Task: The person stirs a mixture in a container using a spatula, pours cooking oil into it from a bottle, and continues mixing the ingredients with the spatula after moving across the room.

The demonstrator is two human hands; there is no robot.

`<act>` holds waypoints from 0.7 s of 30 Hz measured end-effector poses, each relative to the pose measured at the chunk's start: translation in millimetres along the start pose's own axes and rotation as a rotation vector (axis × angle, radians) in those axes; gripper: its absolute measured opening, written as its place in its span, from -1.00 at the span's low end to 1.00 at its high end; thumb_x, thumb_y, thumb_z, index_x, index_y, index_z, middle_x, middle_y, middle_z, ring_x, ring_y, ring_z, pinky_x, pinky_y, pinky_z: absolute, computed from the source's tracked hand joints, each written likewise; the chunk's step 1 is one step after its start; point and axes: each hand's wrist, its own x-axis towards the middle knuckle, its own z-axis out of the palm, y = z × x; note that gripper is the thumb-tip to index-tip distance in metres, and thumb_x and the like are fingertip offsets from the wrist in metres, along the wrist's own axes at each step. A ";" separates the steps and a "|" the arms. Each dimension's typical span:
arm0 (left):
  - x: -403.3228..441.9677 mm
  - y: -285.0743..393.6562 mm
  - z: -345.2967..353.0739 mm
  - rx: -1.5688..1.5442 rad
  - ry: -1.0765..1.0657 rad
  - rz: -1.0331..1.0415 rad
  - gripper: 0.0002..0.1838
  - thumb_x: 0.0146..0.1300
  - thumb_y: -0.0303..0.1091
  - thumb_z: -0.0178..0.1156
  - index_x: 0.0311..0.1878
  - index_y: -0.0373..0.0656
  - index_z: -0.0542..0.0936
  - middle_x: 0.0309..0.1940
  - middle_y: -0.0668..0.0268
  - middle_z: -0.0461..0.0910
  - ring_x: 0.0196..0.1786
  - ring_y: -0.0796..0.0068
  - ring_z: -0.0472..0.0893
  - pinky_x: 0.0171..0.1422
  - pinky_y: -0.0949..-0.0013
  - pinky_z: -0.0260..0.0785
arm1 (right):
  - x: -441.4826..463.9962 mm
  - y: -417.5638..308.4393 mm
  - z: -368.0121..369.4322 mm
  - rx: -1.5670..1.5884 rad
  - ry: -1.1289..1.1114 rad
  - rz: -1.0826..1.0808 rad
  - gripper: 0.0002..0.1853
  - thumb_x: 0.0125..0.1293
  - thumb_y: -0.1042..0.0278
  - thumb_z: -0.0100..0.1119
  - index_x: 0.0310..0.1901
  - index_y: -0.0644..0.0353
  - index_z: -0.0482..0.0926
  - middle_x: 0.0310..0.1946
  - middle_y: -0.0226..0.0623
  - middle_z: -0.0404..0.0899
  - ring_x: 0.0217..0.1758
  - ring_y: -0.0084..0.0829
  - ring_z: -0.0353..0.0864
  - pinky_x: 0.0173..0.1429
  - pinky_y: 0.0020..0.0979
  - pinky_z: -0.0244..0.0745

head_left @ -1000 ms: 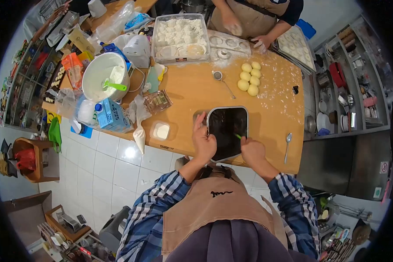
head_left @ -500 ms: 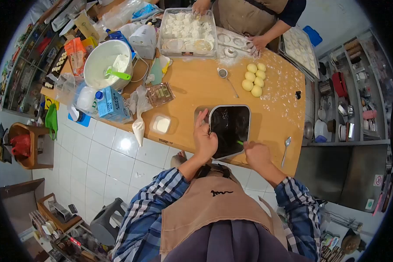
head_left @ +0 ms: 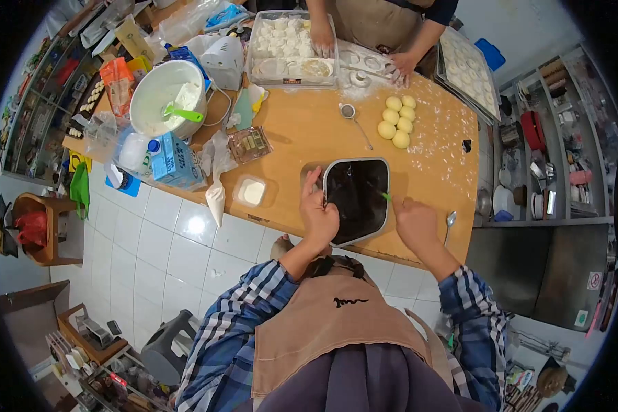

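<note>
We appear to be working inside one dark pan point(head_left: 353, 199), lying at the near edge of the surface point(head_left: 288, 137). Our hands are apart: the left hand point(head_left: 319, 218) grips the pan's left side; the right hand point(head_left: 417, 223) is closed around one green tool point(head_left: 386, 197). Continuing seems to call for a steady pan. We count seven yellow balls point(head_left: 405, 126) towards the far right corner, one spoon point(head_left: 450, 223) by the near right.

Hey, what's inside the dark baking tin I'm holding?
Inside the dark baking tin, a green-handled tool from your right hand reaches over a dark, shiny surface; nothing else shows. Your left hand hides part of the left rim; the tool's gripped end is covered.
</note>
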 end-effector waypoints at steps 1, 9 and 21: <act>0.8 -0.1 0.3 0.021 -0.001 0.024 -0.60 -0.21 -0.71 -0.10 -0.31 -0.29 0.64 0.14 -0.03 0.39 0.34 0.15 0.22 0.30 0.24 0.13 | 3.3 5.3 -0.2 -0.017 -0.018 0.010 -0.83 0.05 0.40 0.03 -0.32 0.23 0.53 -0.55 -0.24 0.52 -0.48 -0.28 0.60 -0.49 -0.24 0.46; -1.1 -2.5 0.3 -0.008 -0.005 -0.002 -0.63 -0.21 -0.71 -0.08 -0.33 -0.28 0.63 0.19 -0.03 0.33 0.34 0.00 0.19 0.34 0.16 0.07 | -14.3 -3.7 -1.5 -0.014 0.006 -0.115 -0.88 0.01 0.41 0.05 -0.38 0.20 0.49 -0.59 -0.26 0.49 -0.52 -0.30 0.57 -0.54 -0.32 0.42; -0.9 -0.4 -2.7 -0.056 0.029 -0.035 -0.72 -0.22 -0.72 -0.07 -0.42 -0.32 0.58 0.22 -0.04 0.30 0.34 -0.06 0.19 0.35 0.14 0.07 | -16.5 8.0 -12.9 -0.061 -0.009 -0.169 -0.88 0.01 0.42 0.06 -0.38 0.21 0.47 -0.62 -0.25 0.45 -0.59 -0.29 0.52 -0.57 -0.26 0.40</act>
